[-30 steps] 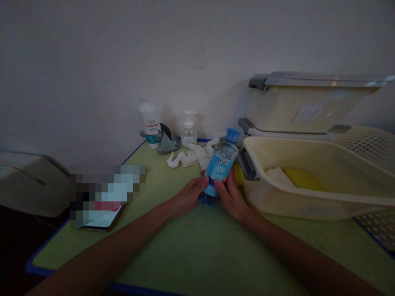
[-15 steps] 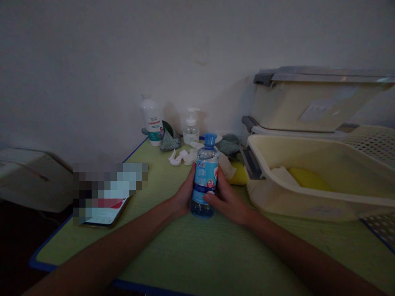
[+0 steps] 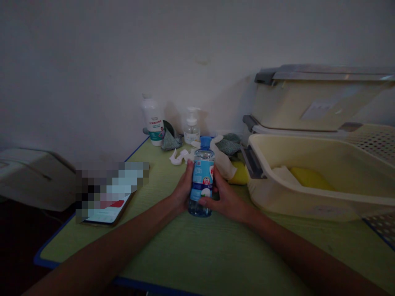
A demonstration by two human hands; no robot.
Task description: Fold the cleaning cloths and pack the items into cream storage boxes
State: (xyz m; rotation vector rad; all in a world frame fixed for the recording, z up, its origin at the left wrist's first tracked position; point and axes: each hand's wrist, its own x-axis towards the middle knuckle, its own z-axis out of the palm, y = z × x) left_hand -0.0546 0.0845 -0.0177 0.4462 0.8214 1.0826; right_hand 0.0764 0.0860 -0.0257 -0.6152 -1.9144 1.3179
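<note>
A clear bottle [image 3: 202, 174] with a blue cap and a blue label stands nearly upright between my two hands, above or on the green table [image 3: 197, 255]. Round its left side my left hand [image 3: 182, 190] is closed, its far fingers hidden behind the bottle. My right hand [image 3: 226, 199] grips the right side, with the thumb across the lower label. Whether the bottle's base touches the tabletop I cannot tell. Behind it lie crumpled white tissue [image 3: 178, 156], a pale cloth-like piece [image 3: 224, 159] and something yellow [image 3: 239, 173].
At the back stand a white bottle [image 3: 153, 121] and a pump bottle [image 3: 191, 129], with grey-green cloths [image 3: 171, 137] near them. A cream bin [image 3: 277, 203] is on the right, a lidded box [image 3: 296, 102] behind it. A phone [image 3: 106, 211], partly pixelated, lies left.
The bottle has shifted slightly left and turned a little, so more of the red label mark shows. Both hands still hold it.
</note>
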